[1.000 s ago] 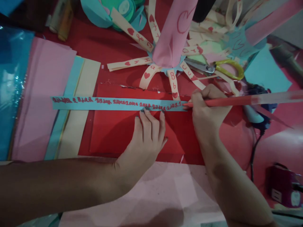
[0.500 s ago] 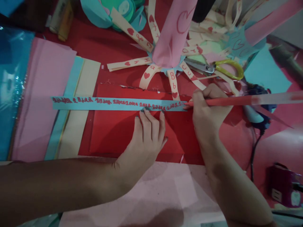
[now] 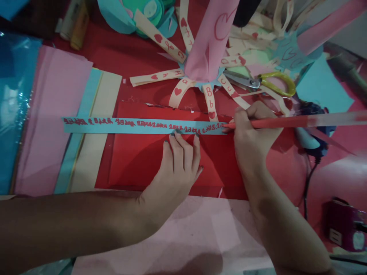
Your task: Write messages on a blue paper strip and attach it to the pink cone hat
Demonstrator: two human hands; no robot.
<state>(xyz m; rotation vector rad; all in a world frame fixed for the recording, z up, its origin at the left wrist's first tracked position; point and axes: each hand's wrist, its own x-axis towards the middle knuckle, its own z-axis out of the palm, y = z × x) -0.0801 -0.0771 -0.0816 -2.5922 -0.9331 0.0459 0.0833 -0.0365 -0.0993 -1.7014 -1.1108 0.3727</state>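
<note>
Nudged slightly to the right since half a second ago, a red pen (image 3: 278,123) bears down near the right end of a light-blue paper strip (image 3: 146,128), which lies across a red sheet (image 3: 143,160). Thumb and fingers of the right hand (image 3: 254,131) are clamped together on the barrel. Left-hand fingers, slightly spread with the index apart from the rest, rest on the strip's lower edge; the left hand (image 3: 177,164) grips nothing. Red lettering along the strip is too blurred to read, its right end is hard to make out beside the writing hand, and the pen's rear runs out of frame. Beyond stands a pink paper tube (image 3: 205,49) ringed by lettered cream strips (image 3: 210,101), with yellow-handled scissors (image 3: 276,84) to its right. The left hand and the strip hold their earlier positions.
</note>
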